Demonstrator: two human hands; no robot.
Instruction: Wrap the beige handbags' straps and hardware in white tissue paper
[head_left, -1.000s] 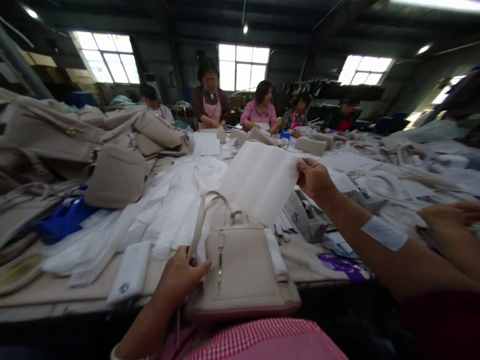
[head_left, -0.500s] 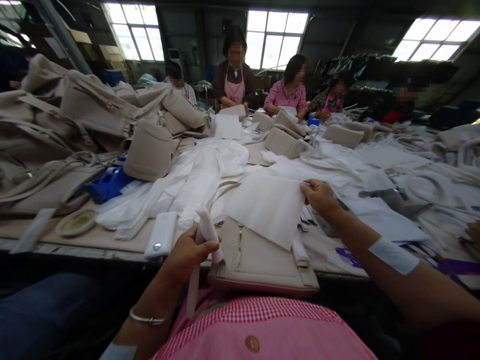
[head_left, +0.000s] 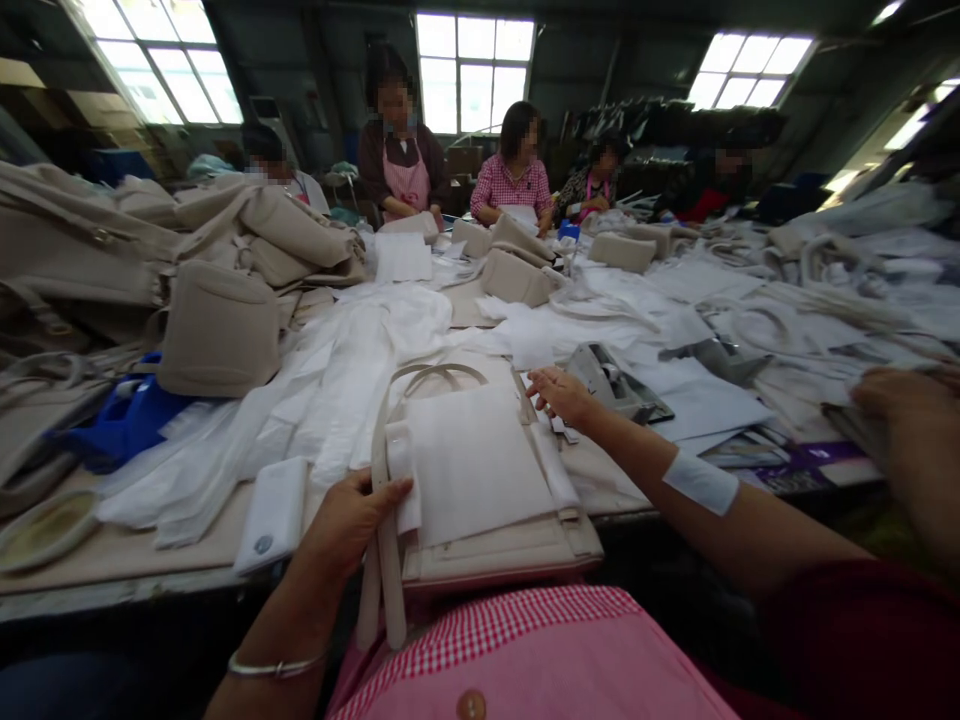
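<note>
A beige handbag (head_left: 502,568) lies at the table's front edge, against the pink apron. Over its front panel rests a white foam sheet (head_left: 472,460), covering most of it. My left hand (head_left: 346,520) is closed on the bag's strap (head_left: 390,575) at the left side, thumb on top, beside a piece of white foam wrap (head_left: 405,478). Strap ends hang below that hand. At the bag's upper right corner, my right hand (head_left: 561,394) has its fingers apart, with nothing seen in them; whether they touch the bag's edge I cannot tell.
A grey tape dispenser (head_left: 611,385) stands right of the bag, a blue one (head_left: 124,420) at the left. Beige bags (head_left: 217,330) pile up on the left. White sheets (head_left: 352,370) spread across the table. A white phone (head_left: 274,512) lies near the edge. A co-worker's hand (head_left: 900,400) is at the right.
The white foam sheet has gone from being held up at its corner to lying on the bag's front. My right hand has let go of it. The view has turned right.
</note>
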